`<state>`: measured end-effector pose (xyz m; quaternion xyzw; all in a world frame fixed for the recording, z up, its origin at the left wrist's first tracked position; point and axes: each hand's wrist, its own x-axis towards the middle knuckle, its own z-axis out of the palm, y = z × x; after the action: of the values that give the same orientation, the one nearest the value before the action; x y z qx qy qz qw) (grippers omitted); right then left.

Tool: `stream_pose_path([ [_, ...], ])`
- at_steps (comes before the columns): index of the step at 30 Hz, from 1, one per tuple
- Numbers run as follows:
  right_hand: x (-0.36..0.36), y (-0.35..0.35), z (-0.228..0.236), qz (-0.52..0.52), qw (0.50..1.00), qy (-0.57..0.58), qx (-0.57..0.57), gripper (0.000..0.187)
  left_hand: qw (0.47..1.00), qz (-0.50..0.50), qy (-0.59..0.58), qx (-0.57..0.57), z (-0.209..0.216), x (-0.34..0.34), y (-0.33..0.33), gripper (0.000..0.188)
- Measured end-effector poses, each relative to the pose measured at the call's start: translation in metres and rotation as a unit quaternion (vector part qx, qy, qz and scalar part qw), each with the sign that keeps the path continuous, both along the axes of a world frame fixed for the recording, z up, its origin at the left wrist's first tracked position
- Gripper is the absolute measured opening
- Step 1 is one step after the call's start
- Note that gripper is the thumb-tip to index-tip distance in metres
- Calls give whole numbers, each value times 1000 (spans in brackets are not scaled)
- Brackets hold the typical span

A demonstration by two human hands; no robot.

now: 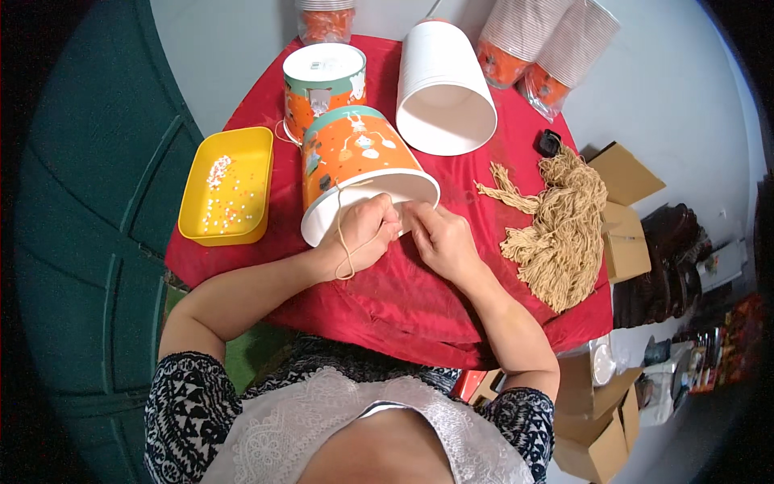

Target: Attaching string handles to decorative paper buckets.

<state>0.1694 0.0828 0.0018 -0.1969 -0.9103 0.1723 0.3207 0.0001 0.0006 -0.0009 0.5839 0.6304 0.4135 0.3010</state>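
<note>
An orange paper bucket (361, 151) with a green band and cartoon figures lies on its side, its white-rimmed mouth towards me. A thin tan cord (342, 228) comes off its rim and loops down over my left wrist, then back up to the fingers. My left hand (365, 229) is closed in a pinch on the cord just in front of the bucket's mouth. Close beside it, my right hand (442, 240) also has its fingers pinched together; what lies between them is hidden. The fingertips of both hands nearly meet.
On the red tablecloth (387, 302) stand a yellow tray (266, 173) of small white and orange beads, an upright orange bucket (300, 101), a white bucket (419, 68) on its side and a tan cord bundle (568, 230). Bagged bucket stacks (524, 28) stand behind; cardboard boxes (601, 419) sit at right.
</note>
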Motion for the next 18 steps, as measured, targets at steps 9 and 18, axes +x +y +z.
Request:
stream_pose_path([
  [9, -3, 7, -5, -13, 998, 54, 20, 24, 999, 8, -19, 48, 1, 1, -2, 13],
  [18, -3, 5, -2, 20, 997, 77, -18, 23, 989, -26, -143, 27, -13, -8, 4, 8],
])
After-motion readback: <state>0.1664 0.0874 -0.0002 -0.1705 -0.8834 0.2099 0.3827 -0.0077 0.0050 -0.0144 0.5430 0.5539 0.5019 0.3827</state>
